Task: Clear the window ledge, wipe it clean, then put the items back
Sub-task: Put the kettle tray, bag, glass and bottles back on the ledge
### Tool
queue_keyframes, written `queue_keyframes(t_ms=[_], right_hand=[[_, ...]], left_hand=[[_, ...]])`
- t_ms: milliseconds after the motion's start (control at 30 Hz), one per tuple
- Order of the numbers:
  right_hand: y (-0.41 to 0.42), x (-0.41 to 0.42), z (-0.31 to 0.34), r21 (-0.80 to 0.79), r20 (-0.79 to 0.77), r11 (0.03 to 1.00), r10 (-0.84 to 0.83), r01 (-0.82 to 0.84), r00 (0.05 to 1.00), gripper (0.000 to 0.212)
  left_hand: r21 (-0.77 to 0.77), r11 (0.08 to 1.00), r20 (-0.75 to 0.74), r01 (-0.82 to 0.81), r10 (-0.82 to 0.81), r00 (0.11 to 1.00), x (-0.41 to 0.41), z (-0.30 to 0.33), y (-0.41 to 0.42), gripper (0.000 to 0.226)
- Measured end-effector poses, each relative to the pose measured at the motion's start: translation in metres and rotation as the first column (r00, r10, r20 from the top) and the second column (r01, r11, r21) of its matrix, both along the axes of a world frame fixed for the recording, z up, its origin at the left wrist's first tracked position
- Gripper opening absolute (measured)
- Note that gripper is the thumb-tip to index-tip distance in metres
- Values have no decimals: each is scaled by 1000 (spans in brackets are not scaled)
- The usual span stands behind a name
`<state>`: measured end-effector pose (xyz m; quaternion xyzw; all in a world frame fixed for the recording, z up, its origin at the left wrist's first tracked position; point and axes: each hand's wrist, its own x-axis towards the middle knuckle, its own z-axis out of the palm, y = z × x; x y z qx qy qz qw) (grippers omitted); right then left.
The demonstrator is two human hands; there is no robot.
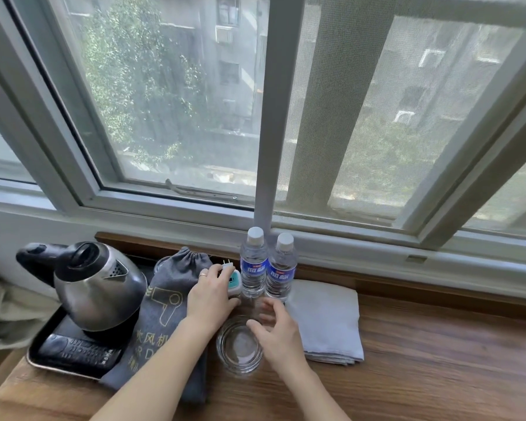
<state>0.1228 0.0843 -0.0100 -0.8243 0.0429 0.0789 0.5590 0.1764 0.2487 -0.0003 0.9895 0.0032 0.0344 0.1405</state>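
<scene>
**Both hands on the ledge, among the small items in front of the bottles**

At centre frame the left hand (210, 294) curls its fingers round a small white and teal plug-in device (232, 279), prongs pointing up toward the window; a grip from the side like this looks suited either to lifting it off or to setting it down. Just right of it the right hand (274, 328) is blurred, fingers spread fairly wide and holding nothing, above a clear glass ashtray (239, 347) and reaching toward what seems to be a drinking glass, too faint to be sure. Two water bottles (253, 265) stand upright side by side against the window frame, behind both hands. A folded grey cloth (325, 320), probably the wiper, lies flat to the right of the bottles on the wooden ledge (438, 360). At lower left a grey hairdryer bag (167, 302) leans beside a black tray (37, 358) carrying a steel kettle (97, 287) and a remote control (76, 350). With everything on the ledge, whether this is clearing or restoring cannot be told
</scene>
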Motion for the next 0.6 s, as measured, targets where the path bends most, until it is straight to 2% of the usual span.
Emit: queue_keyframes(t_ms=[133,267,333,500,600], right_hand=[[-2,-3,3,-1,9,1000,-3,3,1000,50],[-3,-5,3,-7,7,1000,2,-2,1000,49],[-2,-7,2,-15,2,1000,10,-10,1000,50],[0,-7,0,-35,-7,999,18,-18,1000,51],[0,-8,-2,-43,-13,999,20,-21,1000,52]], left_hand=[[-12,1000,5,-8,8,1000,-3,2,2,75],[-32,998,19,-49,50,999,-22,-8,5,44],[43,999,19,-20,19,1000,-33,-16,8,38],[287,958,32,6,-15,999,-32,-25,15,38],[338,941,5,35,-39,999,-32,-25,18,38]])
